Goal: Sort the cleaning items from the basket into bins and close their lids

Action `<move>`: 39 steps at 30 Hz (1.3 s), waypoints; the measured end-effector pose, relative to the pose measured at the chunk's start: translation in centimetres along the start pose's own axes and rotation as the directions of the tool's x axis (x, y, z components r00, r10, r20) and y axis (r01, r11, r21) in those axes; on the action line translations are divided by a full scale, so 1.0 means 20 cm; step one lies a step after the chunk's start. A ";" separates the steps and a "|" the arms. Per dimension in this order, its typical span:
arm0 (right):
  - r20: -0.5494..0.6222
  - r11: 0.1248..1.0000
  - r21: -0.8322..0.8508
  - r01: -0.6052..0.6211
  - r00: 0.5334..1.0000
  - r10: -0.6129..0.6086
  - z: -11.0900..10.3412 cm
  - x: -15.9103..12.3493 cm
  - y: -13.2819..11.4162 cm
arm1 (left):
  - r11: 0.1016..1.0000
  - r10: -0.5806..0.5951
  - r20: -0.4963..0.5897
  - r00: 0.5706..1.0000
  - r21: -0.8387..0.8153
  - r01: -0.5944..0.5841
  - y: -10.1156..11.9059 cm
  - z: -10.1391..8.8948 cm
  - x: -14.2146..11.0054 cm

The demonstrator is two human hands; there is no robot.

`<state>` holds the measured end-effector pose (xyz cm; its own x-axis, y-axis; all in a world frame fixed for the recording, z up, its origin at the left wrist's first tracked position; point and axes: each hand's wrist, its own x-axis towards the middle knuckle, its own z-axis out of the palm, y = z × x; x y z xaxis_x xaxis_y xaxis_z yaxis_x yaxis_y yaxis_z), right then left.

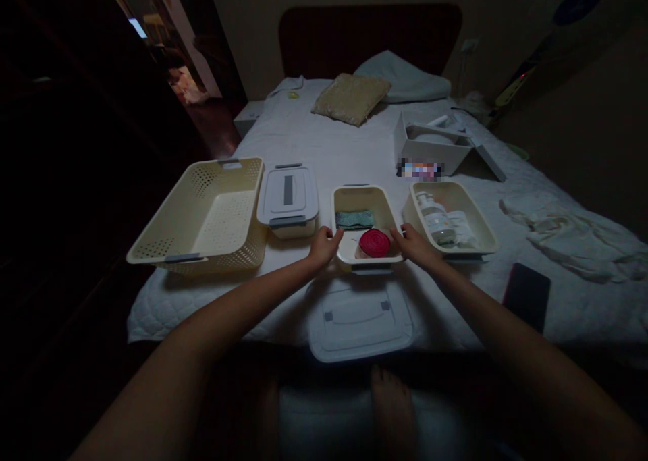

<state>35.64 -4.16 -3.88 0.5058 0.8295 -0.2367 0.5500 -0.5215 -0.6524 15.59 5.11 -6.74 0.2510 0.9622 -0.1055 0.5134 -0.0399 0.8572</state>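
A small cream storage box [349, 248] stands without its lid on the bed, between my hands. Inside it lie a folded green cloth [355, 219] and a rolled red item [374, 243], perhaps a belt or strap. My left hand [325, 245] grips the box's left rim, thumb over the edge. On the opposite rim, my right hand [409, 243] is closed in the same way. A translucent lid [362, 322] with grey clips lies flat in front of the box, at the bed's near edge.
Left are a lidded box [288, 194] and a large perforated basket [223, 218]. Right stands another box [483, 241] holding white bottles and jars. A phone [526, 295], a crumpled cloth [572, 238], a white carton [430, 152] and a cushion [350, 98] also lie on the bed [354, 150].
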 end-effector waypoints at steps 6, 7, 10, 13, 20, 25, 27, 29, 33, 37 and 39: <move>-0.146 0.987 0.084 0.140 0.981 -0.127 -0.09 -0.08 0.16 | 0.967 0.224 0.166 0.960 0.082 -0.240 -0.12 -0.15 -0.16; -0.202 0.981 0.054 0.187 0.964 -0.173 -0.11 -0.11 0.20 | 0.948 0.252 0.183 0.950 0.150 -0.280 -0.16 -0.18 -0.19; -0.199 0.980 -0.023 0.197 0.960 -0.197 -0.10 -0.20 0.32 | 0.881 0.276 0.267 0.923 0.313 -0.354 -0.27 -0.27 -0.24; -0.017 0.974 -0.034 0.225 0.974 -0.225 -0.02 -0.29 0.43 | 0.845 0.162 0.360 0.919 0.431 -0.318 -0.37 -0.32 -0.26; 0.185 0.944 -0.249 0.217 0.967 -0.174 0.19 -0.41 0.53 | 0.753 -0.119 0.499 0.858 0.609 -0.250 -0.46 -0.31 -0.33; 0.176 0.924 -0.333 0.187 0.975 -0.134 0.21 -0.39 0.54 | 0.752 -0.181 0.462 0.868 0.633 -0.181 -0.46 -0.29 -0.34; 0.180 0.914 -0.359 0.188 0.975 -0.130 0.21 -0.38 0.53 | 0.772 -0.203 0.443 0.873 0.621 -0.135 -0.47 -0.29 -0.33; 0.189 0.897 -0.398 0.192 0.974 -0.125 0.21 -0.39 0.52 | 0.783 -0.228 0.437 0.870 0.613 -0.103 -0.47 -0.29 -0.32; 0.215 0.856 -0.474 0.208 0.970 -0.116 0.20 -0.40 0.49 | 0.761 -0.236 0.445 0.864 0.637 -0.120 -0.46 -0.28 -0.32; 0.239 0.814 -0.535 0.226 0.965 -0.111 0.18 -0.41 0.45 | 0.716 -0.184 0.467 0.865 0.666 -0.207 -0.45 -0.27 -0.31; 0.248 0.798 -0.556 0.233 0.963 -0.109 0.18 -0.41 0.43 | 0.714 -0.187 0.457 0.870 0.671 -0.199 -0.44 -0.27 -0.30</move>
<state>33.81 -14.79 -10.14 0.2624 0.9050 -0.3349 0.9263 -0.3335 -0.1754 5.14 1.12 -10.84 0.4972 0.7214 -0.4820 0.8674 -0.4008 0.2950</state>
